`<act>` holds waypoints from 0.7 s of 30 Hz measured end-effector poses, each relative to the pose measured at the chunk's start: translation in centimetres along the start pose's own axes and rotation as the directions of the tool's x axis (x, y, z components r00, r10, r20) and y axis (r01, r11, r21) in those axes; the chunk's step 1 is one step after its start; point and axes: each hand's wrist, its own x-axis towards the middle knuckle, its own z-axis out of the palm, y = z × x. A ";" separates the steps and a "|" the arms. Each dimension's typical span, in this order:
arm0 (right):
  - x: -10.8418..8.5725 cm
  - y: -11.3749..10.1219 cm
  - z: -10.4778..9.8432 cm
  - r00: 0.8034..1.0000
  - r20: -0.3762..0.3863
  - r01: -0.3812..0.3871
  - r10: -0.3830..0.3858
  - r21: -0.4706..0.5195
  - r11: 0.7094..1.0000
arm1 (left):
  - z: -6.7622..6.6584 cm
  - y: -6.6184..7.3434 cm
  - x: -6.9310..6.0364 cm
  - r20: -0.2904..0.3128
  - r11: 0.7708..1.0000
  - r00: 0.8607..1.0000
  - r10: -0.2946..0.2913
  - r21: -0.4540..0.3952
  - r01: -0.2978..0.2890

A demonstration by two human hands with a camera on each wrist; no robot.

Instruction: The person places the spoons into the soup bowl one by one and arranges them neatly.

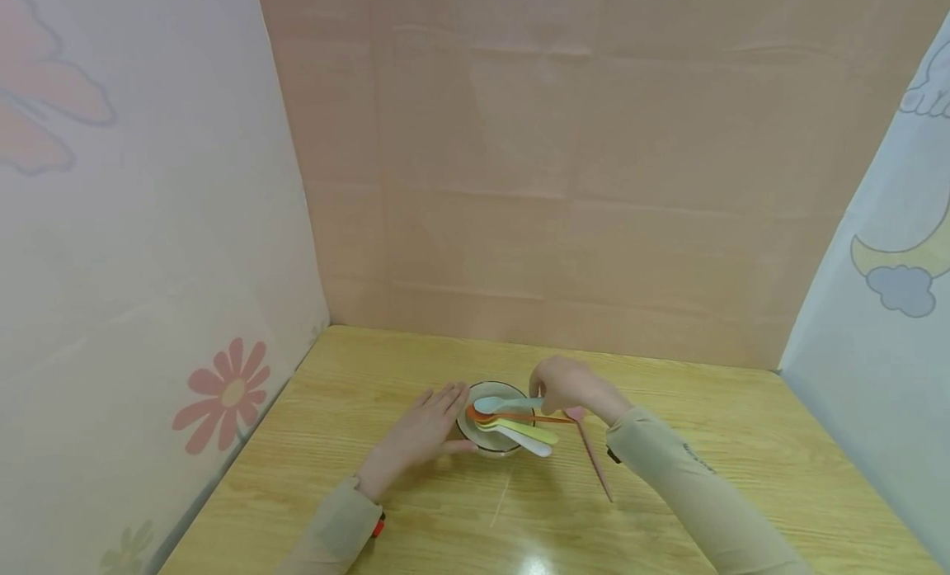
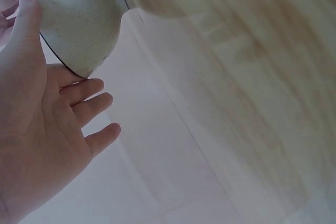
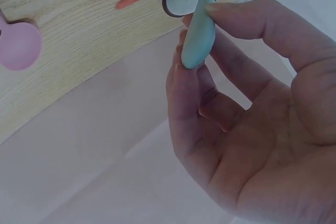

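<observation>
A cream bowl with a dark rim [image 1: 496, 452] stands on the table, with several spoons in it. My left hand [image 1: 425, 426] holds the bowl's left side, thumb at the near side and fingers around the rim. My right hand [image 1: 567, 384] pinches the handle end of a light blue spoon [image 1: 512, 402] between thumb and fingers; its head rests in the bowl. In the bowl with it lie an orange spoon [image 1: 552, 419], a yellow spoon [image 1: 538, 432] and a white spoon [image 1: 529, 443], handles sticking out to the right.
A pink spoon [image 1: 595, 464] lies on the table right of the bowl, partly below the right hand. The wooden table [image 1: 445, 525] meets a flowered panel [image 1: 134, 311] at left, a beige panel [image 1: 519, 187] behind and a pale panel [image 1: 883, 377] at right.
</observation>
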 end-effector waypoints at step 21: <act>0.6 0.4 0.6 1.000 -0.022 0.021 -0.021 0.015 1.000 | -0.1 0.2 0.0 0.008 1.000 1.000 -0.002 -0.002 0.002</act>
